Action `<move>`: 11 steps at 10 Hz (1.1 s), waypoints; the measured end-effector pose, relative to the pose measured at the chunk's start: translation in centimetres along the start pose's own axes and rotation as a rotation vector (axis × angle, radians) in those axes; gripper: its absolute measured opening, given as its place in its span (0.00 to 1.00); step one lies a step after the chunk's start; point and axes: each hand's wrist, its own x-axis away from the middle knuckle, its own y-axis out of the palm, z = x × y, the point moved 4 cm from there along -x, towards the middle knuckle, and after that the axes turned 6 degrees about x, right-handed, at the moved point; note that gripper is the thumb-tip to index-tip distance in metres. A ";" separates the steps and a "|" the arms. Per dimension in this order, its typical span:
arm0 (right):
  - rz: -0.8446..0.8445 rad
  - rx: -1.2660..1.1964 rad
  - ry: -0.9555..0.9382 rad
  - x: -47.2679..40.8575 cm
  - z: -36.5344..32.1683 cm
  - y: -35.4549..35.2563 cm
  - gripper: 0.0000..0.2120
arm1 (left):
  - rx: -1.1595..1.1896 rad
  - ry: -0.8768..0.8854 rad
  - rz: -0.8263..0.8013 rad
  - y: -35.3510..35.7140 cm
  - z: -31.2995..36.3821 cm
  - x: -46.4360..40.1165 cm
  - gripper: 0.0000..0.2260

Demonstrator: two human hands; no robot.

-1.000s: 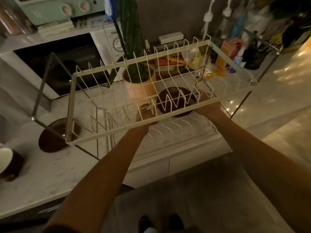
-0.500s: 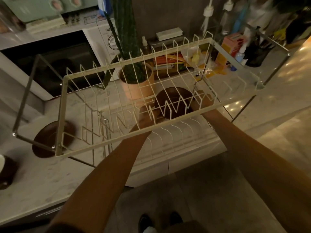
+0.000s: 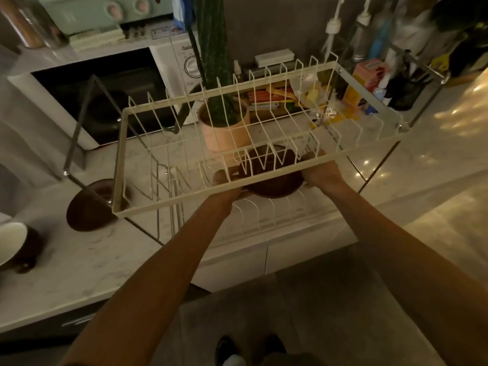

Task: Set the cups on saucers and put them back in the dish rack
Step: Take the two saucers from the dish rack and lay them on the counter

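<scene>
I hold a dark brown saucer (image 3: pixel 274 188) in both hands between the two tiers of the cream wire dish rack (image 3: pixel 119 162). A dark cup (image 3: pixel 266 161) seems to sit on it, half hidden by the upper tier's wires. My left hand (image 3: pixel 224 180) grips the saucer's left edge and my right hand (image 3: pixel 320 171) its right edge, both just under the upper front rail. The saucer hovers above the lower tier (image 3: pixel 264 215). A second brown saucer (image 3: pixel 87 210) lies on the counter left of the rack. A brown cup with a white inside (image 3: pixel 13 244) stands at the far left.
A potted cactus (image 3: pixel 224 133) stands right behind the rack. A white microwave (image 3: pixel 105 96) is at the back left with a mint oven (image 3: pixel 105 11) on top. Boxes and bottles (image 3: pixel 369 83) crowd the back right. The marble counter (image 3: pixel 79 265) ends close to me.
My hands and the saucer have stayed under the rack's upper tier, shifting slightly toward its front rail. The view has swung a little, so the rack sits further right in the frame.
</scene>
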 end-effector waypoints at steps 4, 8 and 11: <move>-0.142 0.005 -0.032 7.5 -1.4 -0.4 0.13 | -0.072 0.004 -0.012 -3.9 0.1 8.5 0.18; -0.645 0.027 -0.075 14.0 -4.1 2.0 0.10 | -0.101 0.011 -0.028 -10.9 -2.6 15.6 0.15; -0.922 0.175 -0.144 17.5 -6.8 6.3 0.11 | -0.094 -0.152 0.011 -17.1 -5.3 19.3 0.13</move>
